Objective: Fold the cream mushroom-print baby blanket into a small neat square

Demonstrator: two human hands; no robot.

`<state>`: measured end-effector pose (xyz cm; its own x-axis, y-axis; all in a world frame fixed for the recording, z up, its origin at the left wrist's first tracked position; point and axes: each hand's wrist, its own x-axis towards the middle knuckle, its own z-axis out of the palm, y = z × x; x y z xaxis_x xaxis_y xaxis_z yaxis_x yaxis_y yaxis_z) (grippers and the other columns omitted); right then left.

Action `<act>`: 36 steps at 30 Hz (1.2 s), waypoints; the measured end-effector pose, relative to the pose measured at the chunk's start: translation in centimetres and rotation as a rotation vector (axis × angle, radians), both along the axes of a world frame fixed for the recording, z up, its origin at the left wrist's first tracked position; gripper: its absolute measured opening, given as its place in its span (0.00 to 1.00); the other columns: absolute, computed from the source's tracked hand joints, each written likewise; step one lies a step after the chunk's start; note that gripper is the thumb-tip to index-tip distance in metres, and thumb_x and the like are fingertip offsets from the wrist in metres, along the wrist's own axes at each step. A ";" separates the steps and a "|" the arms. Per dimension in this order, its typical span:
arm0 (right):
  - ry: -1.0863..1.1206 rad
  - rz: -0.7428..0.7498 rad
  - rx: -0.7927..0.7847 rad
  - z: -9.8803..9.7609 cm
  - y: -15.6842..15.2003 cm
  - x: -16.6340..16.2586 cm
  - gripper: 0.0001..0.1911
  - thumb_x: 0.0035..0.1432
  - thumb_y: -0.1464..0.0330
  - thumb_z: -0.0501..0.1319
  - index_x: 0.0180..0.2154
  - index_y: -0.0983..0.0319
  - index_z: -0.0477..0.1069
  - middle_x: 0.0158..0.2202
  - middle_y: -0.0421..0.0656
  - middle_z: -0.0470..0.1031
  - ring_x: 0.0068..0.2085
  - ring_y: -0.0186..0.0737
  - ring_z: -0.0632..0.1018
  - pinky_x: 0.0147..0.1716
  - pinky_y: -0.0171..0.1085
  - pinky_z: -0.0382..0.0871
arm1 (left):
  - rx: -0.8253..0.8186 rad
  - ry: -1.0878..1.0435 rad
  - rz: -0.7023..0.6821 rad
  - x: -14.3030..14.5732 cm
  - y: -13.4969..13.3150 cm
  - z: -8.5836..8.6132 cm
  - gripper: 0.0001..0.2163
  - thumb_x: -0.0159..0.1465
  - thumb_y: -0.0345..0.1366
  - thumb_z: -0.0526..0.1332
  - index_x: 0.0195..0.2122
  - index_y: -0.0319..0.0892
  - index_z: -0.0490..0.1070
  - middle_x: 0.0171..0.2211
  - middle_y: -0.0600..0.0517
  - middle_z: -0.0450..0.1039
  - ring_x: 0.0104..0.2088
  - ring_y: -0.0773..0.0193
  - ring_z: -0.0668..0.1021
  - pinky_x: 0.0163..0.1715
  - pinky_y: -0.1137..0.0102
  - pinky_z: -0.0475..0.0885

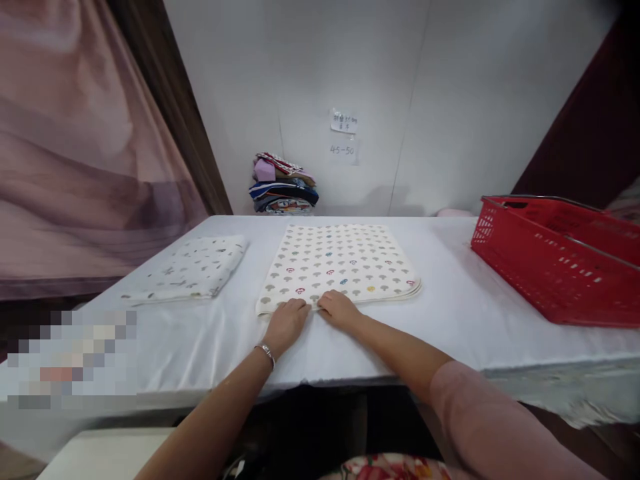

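Note:
A cream cloth with small mushroom prints (pixel 340 263) lies folded flat in the middle of the white-covered table (pixel 450 313). Both my hands rest side by side at its near edge. My left hand (pixel 286 323), with a bracelet on the wrist, has its fingers curled onto the cloth's near hem. My right hand (pixel 340 309) sits just to its right, fingers also curled on the same hem. Both look closed on the edge of the cloth.
A second folded white cloth with a faint print (pixel 187 270) lies at the left. A red plastic basket (pixel 560 257) stands at the right. A stack of folded coloured fabrics (pixel 283 185) sits against the back wall, below paper notes (pixel 344 122).

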<state>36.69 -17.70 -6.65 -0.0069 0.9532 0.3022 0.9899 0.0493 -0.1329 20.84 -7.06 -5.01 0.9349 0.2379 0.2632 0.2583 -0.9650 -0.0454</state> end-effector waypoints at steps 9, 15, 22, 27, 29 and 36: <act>0.042 -0.094 0.082 0.6 -9.0 6.9 0.13 0.63 0.68 0.49 0.41 0.62 0.70 0.42 0.46 0.71 0.44 0.38 0.68 0.46 0.38 0.61 | -0.043 -0.082 0.020 0.4 0.2 -1.0 0.12 0.63 0.29 0.50 0.40 0.44 0.72 0.39 0.48 0.71 0.40 0.57 0.71 0.38 0.63 0.64; -0.057 -0.338 0.070 -0.4 -17.9 14.2 0.16 0.62 0.67 0.48 0.45 0.62 0.71 0.45 0.48 0.72 0.46 0.41 0.70 0.47 0.42 0.63 | -0.104 -0.101 0.016 0.5 -0.1 -0.8 0.12 0.63 0.30 0.50 0.39 0.46 0.72 0.38 0.48 0.71 0.41 0.58 0.71 0.38 0.64 0.64; -0.155 -0.358 -0.036 -0.1 -18.4 14.9 0.18 0.60 0.72 0.48 0.47 0.64 0.71 0.46 0.49 0.72 0.47 0.44 0.70 0.49 0.43 0.62 | -0.050 0.010 0.026 0.8 -0.5 0.4 0.09 0.62 0.30 0.51 0.33 0.42 0.71 0.34 0.47 0.70 0.38 0.58 0.70 0.36 0.64 0.64; -0.193 -0.306 -0.124 0.4 -17.6 15.3 0.19 0.60 0.73 0.46 0.46 0.63 0.72 0.46 0.50 0.73 0.48 0.45 0.71 0.50 0.46 0.61 | -0.051 0.086 -0.034 0.7 0.0 1.1 0.12 0.60 0.24 0.49 0.36 0.42 0.70 0.37 0.47 0.69 0.40 0.59 0.70 0.37 0.66 0.64; -0.196 -0.291 -0.123 0.3 -17.5 15.7 0.20 0.59 0.75 0.46 0.46 0.62 0.72 0.47 0.50 0.72 0.51 0.45 0.69 0.52 0.47 0.59 | -0.053 0.119 -0.043 0.7 0.1 1.4 0.15 0.58 0.22 0.48 0.39 0.42 0.69 0.39 0.47 0.69 0.41 0.59 0.70 0.37 0.66 0.64; -0.212 -0.331 -0.108 0.4 -16.6 16.1 0.19 0.58 0.75 0.46 0.44 0.61 0.72 0.46 0.50 0.73 0.47 0.44 0.72 0.49 0.45 0.62 | 0.015 0.153 0.009 1.5 -0.2 1.6 0.16 0.58 0.20 0.47 0.42 0.41 0.68 0.41 0.45 0.68 0.43 0.56 0.70 0.36 0.65 0.64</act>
<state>52.82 -34.31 -6.27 0.2538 0.9406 0.2255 0.9561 -0.2792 0.0886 22.32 -7.24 -3.36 0.9622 0.2436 0.1215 0.2559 -0.9616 -0.0991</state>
